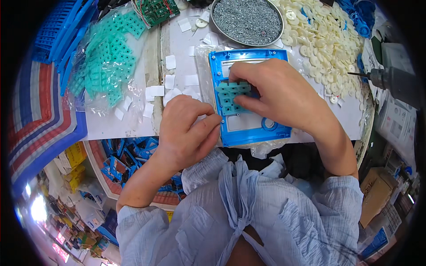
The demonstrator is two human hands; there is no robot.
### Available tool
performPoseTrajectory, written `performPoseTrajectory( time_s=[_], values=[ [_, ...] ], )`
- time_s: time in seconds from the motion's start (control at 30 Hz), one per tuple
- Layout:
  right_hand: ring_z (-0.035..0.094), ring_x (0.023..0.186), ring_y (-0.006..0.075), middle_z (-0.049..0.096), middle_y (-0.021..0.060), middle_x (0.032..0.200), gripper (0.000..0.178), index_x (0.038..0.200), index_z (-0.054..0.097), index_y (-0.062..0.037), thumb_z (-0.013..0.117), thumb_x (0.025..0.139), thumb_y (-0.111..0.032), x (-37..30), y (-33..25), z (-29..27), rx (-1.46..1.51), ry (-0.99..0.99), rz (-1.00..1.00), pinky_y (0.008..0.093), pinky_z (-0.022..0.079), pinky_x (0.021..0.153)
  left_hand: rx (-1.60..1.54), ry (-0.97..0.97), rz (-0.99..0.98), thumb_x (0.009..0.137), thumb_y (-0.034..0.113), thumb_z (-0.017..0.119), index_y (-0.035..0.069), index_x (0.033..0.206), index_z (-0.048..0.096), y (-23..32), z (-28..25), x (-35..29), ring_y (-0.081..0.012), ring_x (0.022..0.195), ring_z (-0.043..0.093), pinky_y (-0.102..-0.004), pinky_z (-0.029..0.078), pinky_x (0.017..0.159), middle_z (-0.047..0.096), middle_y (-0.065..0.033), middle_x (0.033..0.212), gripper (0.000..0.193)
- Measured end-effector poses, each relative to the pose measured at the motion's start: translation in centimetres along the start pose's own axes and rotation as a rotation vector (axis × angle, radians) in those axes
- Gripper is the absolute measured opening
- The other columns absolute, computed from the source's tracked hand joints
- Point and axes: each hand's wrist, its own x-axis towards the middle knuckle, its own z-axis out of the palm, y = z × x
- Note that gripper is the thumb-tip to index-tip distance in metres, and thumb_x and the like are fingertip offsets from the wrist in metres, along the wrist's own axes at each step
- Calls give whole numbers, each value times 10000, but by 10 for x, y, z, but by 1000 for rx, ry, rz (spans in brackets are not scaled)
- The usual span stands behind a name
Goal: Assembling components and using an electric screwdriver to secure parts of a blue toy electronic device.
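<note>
A blue plastic casing (284, 133) with window openings lies in front of me on the table. Over its middle sits a sea-green rubber keypad (228, 101) with rows of square keys. My right hand (284, 91) reaches across the casing from the right, thumb and fingers closed on the keypad; its palm hides part of both. At the casing's left edge my left hand (188, 128) has thumb and forefinger pinched on the rim, the other fingers curled. A clear plastic bag (205, 66) shows from beneath the casing.
A round metal tray (213, 22) of screws stands behind the casing. Cream plastic discs (321, 53) pile up at right, near an electric screwdriver (390, 82). More green keypads (111, 57) lie bagged at left, beside white paper pieces (155, 91). Blue parts (117, 168) fill a container below.
</note>
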Motion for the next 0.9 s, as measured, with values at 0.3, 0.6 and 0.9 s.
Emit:
performPoseTrajectory(
  time_s=[0.3, 0.6, 0.9],
  values=[
    [687, 924, 347, 692, 139, 1002, 401, 1101, 625, -42, 807, 771, -180, -15, -10, 6, -177, 217, 30, 454, 553, 758, 126, -119, 40, 691, 63, 796, 101, 1054, 713, 0, -4, 5, -301, 976, 622, -536, 478, 934, 638, -92, 1086, 374],
    [350, 1510, 359, 396, 207, 1598, 904, 1470, 472, 38, 758, 774, -463, -60, -11, 28, -297, -36, -108, 590, 276, 1194, 254, -396, 75, 759, 167, 796, 130, 1058, 651, 3, -17, 16, -294, 1379, 525, -671, 200, 1194, 598, -65, 1336, 335],
    [274, 1549, 337, 342, 196, 1633, 946, 1498, 453, 7, 772, 773, -511, -60, -20, 22, -365, -132, -53, 624, 223, 1202, 317, -546, 125, 799, 220, 798, 134, 1065, 623, 2, -27, 30, -282, 1420, 477, -698, 183, 1183, 590, -61, 1338, 330]
  ],
)
